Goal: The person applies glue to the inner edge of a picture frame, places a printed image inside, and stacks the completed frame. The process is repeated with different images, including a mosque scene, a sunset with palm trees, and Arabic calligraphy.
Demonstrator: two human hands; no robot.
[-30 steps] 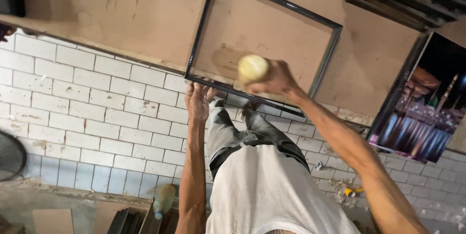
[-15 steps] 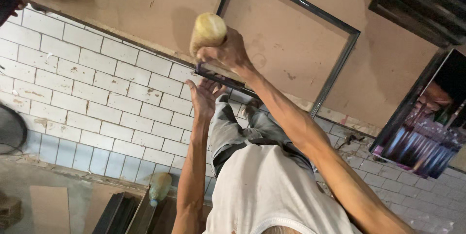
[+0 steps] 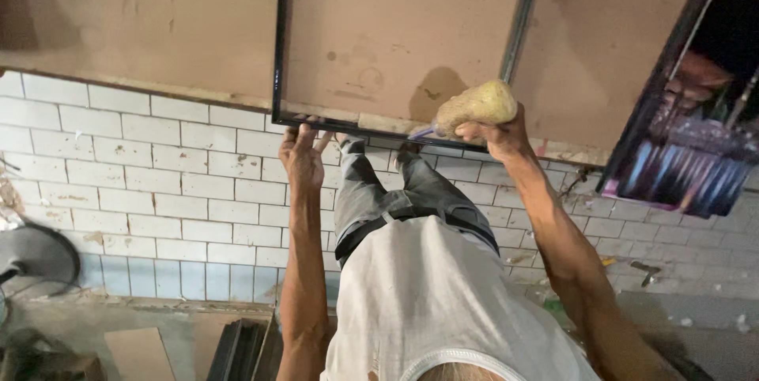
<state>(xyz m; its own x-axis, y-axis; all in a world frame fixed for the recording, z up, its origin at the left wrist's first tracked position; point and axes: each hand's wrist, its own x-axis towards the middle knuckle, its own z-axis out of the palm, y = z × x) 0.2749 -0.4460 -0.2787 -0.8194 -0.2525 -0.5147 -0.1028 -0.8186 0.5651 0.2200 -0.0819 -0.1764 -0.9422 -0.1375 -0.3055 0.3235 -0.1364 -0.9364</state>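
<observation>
- The right hand (image 3: 498, 132) has swung from the frame's near left corner, where it was half a second ago, to the near rail's right part; it is clamped on the sponge (image 3: 477, 106), which presses against the rail.
- The left hand (image 3: 302, 156) has stayed at the near left corner, fingers curled over the rail of the frame (image 3: 279, 49).
- The frame lies flat on a brown board (image 3: 142, 17), which shows bare through its middle.
- Its far rail is partly cut off by the picture's top edge.
- White tiles (image 3: 158, 183) run near the board's edge.
- A dark box (image 3: 696, 112) stands just right of the board; open board lies left of the frame.
</observation>
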